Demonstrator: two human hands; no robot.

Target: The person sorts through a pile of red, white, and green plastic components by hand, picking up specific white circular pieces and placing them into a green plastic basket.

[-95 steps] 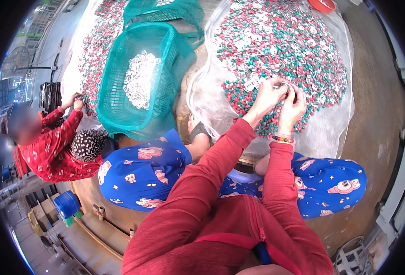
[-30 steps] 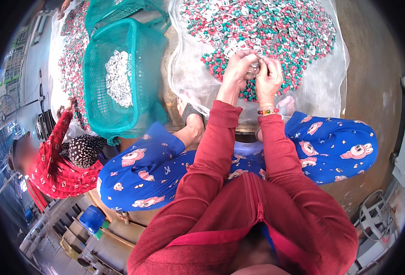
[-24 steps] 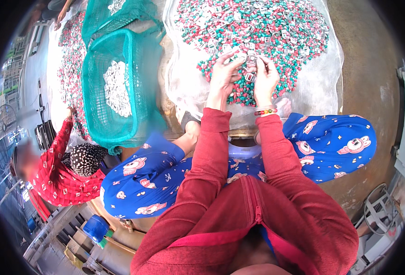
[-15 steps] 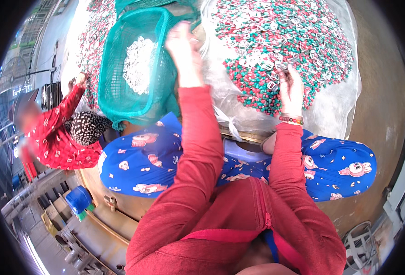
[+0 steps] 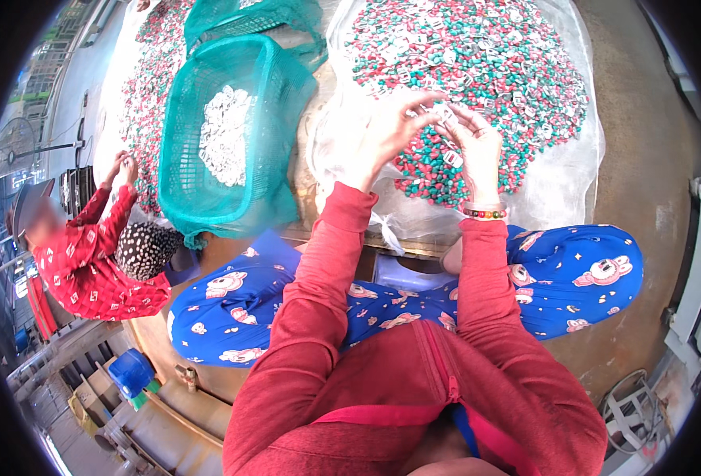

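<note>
Both hands meet over the near left part of a wide heap of red and green pellets mixed with small silver buckle-like pieces (image 5: 517,75). My left hand (image 5: 394,131) is closed in a pinch, its fingertips at a silver buckle-like piece (image 5: 444,113). Touching the same piece from the other side are the bent fingers of my right hand (image 5: 480,151), which wears a beaded bracelet. Another silver piece (image 5: 453,159) shows just below the right fingers; whether it is held or lies on the heap I cannot tell. The heap rests on a translucent white sheet (image 5: 557,194).
Left of the heap stands a green mesh-lined basket (image 5: 177,170) with a pile of silver pieces (image 5: 225,136) inside. A second green basket (image 5: 207,20) is behind it. Farther left, a person in red (image 5: 88,246) handles another red-green heap (image 5: 148,87). A purple stool (image 5: 406,274) is between my knees.
My left hand has come from the basket's right rim across to the heap and now meets my right hand. My right hand has shifted slightly left. The whole view has shifted a little.
</note>
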